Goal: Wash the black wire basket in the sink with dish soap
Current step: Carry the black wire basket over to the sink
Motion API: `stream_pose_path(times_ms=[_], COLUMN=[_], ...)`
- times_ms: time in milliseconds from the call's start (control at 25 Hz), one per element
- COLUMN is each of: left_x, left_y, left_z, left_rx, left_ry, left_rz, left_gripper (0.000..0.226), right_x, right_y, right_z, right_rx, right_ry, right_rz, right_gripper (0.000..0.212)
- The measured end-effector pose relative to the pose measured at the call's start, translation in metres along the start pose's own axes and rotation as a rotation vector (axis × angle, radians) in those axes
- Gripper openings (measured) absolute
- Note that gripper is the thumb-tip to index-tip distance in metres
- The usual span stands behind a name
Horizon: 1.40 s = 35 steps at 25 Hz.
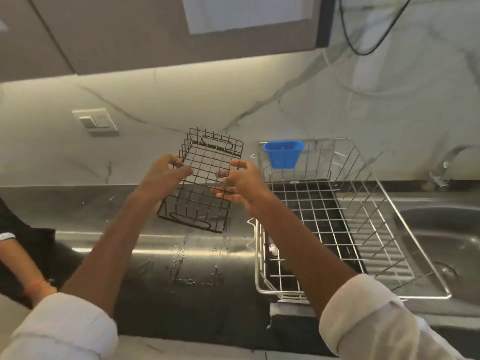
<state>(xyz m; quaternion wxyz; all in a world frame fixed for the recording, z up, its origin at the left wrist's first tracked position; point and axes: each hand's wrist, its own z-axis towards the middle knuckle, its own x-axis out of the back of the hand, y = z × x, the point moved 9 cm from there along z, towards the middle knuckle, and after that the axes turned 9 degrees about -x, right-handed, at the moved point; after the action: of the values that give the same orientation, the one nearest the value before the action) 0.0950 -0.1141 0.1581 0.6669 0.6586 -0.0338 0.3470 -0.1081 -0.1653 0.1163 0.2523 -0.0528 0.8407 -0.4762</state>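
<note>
black wire basket [205, 183], blue cup [283, 153], white veined marble wall [337, 105]

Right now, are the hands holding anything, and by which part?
Yes: the black wire basket, held in the air over the counter. The left hand grips its left side wires, the right hand its right side.

Both hands hold the black wire basket [205, 180] up in the air above the wet steel counter [145, 242], the left grip [166, 178] on its left edge and the right grip [239, 185] on its right edge. The counter stretch under and left of the basket lies open apart from water streaks. To the right, the silver wire dish rack [335, 224] with its blue plastic cup [284, 154] bars the direct way to the steel sink bowl [441, 237]. Another person's arm [23, 268] crowds the far left edge.
</note>
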Motion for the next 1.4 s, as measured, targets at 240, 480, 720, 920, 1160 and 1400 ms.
stream_pose_path(times_ms=[240, 480, 720, 920, 1160, 1400], left_x=[-0.122, -0.317, -0.494, -0.604, -0.706, -0.778], left_y=[0.116, 0.218, 0.273, 0.249, 0.19, 0.159], left_z=[-0.032, -0.072, -0.124, -0.156, -0.149, -0.125], left_rx=[-0.097, -0.179, -0.14, -0.071, 0.005, 0.062], left_ry=[-0.03, -0.148, -0.314, -0.295, -0.344, -0.523], left_rz=[-0.015, -0.099, -0.277, -0.314, -0.339, -0.278], left_gripper=[0.033, 0.028, 0.024, 0.032, 0.025, 0.028], right_x=[0.137, 0.372, 0.551, 0.636, 0.722, 0.79], right_y=[-0.064, -0.121, -0.078, -0.041, 0.001, 0.0], right_z=[-0.086, -0.197, -0.218, -0.218, -0.189, -0.163], right_rx=[0.192, 0.374, 0.127, 0.006, -0.121, -0.182], right_ry=[0.159, 0.776, 0.52, 0.6, 0.733, 0.714], right_rz=[-0.039, -0.643, -0.121, 0.106, 0.178, 0.311], right_gripper=[0.047, 0.033, 0.081, 0.026, 0.033, 0.05])
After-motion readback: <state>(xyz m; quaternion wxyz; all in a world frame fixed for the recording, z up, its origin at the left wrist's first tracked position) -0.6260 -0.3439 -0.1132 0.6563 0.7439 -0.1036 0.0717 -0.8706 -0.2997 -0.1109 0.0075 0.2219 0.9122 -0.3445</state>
